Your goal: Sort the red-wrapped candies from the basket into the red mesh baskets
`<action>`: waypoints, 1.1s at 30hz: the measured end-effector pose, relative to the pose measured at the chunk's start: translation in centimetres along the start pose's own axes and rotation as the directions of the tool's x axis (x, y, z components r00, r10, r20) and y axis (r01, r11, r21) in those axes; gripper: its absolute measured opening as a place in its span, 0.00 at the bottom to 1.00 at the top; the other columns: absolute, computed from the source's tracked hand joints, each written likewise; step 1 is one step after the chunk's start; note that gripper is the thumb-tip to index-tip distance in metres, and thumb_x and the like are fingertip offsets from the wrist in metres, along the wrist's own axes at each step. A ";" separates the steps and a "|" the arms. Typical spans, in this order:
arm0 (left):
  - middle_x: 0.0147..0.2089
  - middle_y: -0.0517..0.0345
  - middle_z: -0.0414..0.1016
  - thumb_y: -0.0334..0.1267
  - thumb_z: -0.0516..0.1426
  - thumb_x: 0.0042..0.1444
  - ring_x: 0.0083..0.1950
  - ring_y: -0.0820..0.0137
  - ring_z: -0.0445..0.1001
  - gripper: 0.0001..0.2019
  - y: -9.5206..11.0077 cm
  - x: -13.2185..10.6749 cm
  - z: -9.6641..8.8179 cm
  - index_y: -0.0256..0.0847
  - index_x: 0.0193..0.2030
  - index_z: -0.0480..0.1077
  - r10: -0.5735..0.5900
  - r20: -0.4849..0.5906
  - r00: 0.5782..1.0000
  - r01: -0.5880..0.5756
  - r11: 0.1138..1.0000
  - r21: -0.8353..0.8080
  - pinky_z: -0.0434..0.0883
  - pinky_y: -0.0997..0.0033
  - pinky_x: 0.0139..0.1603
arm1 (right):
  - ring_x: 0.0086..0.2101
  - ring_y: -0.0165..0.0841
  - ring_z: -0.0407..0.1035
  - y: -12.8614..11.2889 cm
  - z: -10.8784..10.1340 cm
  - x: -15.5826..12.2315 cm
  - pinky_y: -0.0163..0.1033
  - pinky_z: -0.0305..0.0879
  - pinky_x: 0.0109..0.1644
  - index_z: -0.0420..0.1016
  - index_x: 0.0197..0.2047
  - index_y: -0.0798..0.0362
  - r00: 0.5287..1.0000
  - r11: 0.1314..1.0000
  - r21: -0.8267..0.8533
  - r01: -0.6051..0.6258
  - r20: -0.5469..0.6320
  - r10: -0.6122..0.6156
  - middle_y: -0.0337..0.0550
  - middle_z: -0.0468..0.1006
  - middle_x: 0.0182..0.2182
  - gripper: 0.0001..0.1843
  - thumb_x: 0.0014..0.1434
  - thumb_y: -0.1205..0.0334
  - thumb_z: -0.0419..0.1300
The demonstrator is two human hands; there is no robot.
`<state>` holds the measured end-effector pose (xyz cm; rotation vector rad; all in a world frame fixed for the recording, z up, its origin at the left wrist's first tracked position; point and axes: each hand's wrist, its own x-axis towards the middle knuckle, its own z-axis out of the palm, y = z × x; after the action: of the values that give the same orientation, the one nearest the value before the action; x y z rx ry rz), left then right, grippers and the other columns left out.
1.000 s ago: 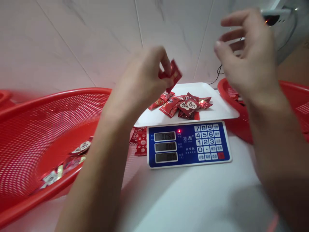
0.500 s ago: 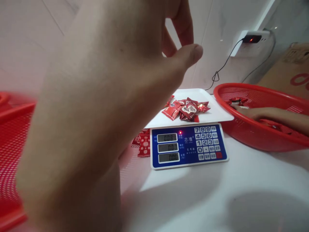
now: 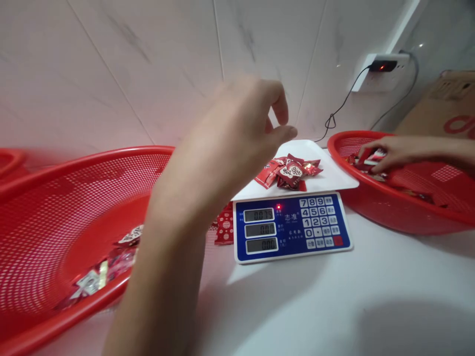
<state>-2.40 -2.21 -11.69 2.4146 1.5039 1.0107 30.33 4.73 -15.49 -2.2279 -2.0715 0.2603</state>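
My left hand point(image 3: 237, 143) hovers in mid-air just left of the scale's white tray point(image 3: 336, 178). Its fingers are loosely curled, thumb and forefinger apart, and I see nothing in them. A small pile of red candy packets point(image 3: 291, 172) lies on that tray. The blue-faced digital scale point(image 3: 293, 228) shows lit readouts. My right hand point(image 3: 388, 151) reaches into the red mesh basket point(image 3: 386, 215) on the right, fingers closed on a red and white candy packet point(image 3: 373, 157).
A large red mesh basket point(image 3: 48, 217) on the left holds a few wrapped candies point(image 3: 107, 264). Red packets point(image 3: 224, 227) lie between it and the scale. A wall socket with plug and cable point(image 3: 382, 66) sits behind; a cardboard box point(image 3: 445, 106) at far right.
My left hand held a red packet above the tray a second ago and now holds nothing. My right hand dropped from mid-air into the right basket and closed on a packet.
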 end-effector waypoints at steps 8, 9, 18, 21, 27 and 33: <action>0.57 0.55 0.74 0.41 0.61 0.62 0.54 0.60 0.76 0.21 -0.9 1.0 2.9 0.50 0.61 0.66 -0.026 0.003 1.000 0.026 1.000 -0.011 0.73 0.63 0.50 | 0.26 0.24 0.66 -8.3 -4.0 -3.7 0.36 0.67 0.35 0.74 0.34 0.49 0.919 0.758 0.600 0.256 -0.395 0.002 0.33 0.73 0.26 0.16 0.48 0.78 0.72; 0.58 0.54 0.73 0.40 0.61 0.61 0.55 0.59 0.75 0.24 -1.0 1.1 3.2 0.50 0.63 0.64 -0.038 0.010 0.999 0.038 0.999 0.011 0.73 0.62 0.51 | 0.27 0.25 0.68 -9.6 -3.3 -3.7 0.36 0.69 0.35 0.74 0.34 0.49 0.930 0.653 0.691 0.311 -0.361 -0.060 0.33 0.74 0.27 0.18 0.46 0.78 0.72; 0.51 0.55 0.78 0.41 0.62 0.58 0.48 0.61 0.77 0.17 -3.0 1.3 1.4 0.50 0.54 0.73 -0.052 -0.024 0.998 0.054 0.997 0.060 0.74 0.65 0.42 | 0.43 0.43 0.75 -12.8 3.3 0.7 0.50 0.75 0.48 0.77 0.48 0.47 0.888 0.624 0.661 0.417 -0.147 -0.437 0.41 0.79 0.40 0.29 0.41 0.55 0.76; 0.48 0.57 0.80 0.39 0.63 0.58 0.44 0.64 0.79 0.13 -2.0 1.2 0.9 0.50 0.50 0.76 -0.034 -0.125 0.992 0.036 0.999 0.016 0.73 0.67 0.37 | 0.44 0.41 0.74 -12.4 2.7 0.0 0.51 0.73 0.51 0.76 0.47 0.48 0.870 0.508 0.711 0.487 -0.344 -0.352 0.40 0.78 0.39 0.27 0.44 0.54 0.75; 0.47 0.60 0.81 0.36 0.64 0.59 0.41 0.69 0.80 0.10 0.1 0.5 0.5 0.44 0.47 0.79 0.072 -0.266 0.961 -0.042 0.992 0.115 0.72 0.68 0.37 | 0.46 0.31 0.72 -12.7 0.9 -2.1 0.38 0.73 0.52 0.73 0.39 0.52 0.819 0.199 0.794 0.574 -0.554 -0.149 0.41 0.76 0.49 0.15 0.48 0.70 0.69; 0.43 0.62 0.81 0.36 0.64 0.58 0.38 0.70 0.80 0.09 0.3 0.3 0.6 0.45 0.46 0.79 0.073 -0.251 0.965 -0.045 0.992 0.118 0.73 0.69 0.38 | 0.46 0.37 0.73 -12.3 2.6 -0.5 0.46 0.73 0.53 0.75 0.45 0.48 0.815 0.303 0.758 0.578 -0.512 -0.273 0.38 0.78 0.43 0.20 0.48 0.65 0.71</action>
<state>-1.76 -1.97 -11.86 2.4973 1.6145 1.3287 17.78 5.02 -15.77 -0.9190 -1.6218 0.7292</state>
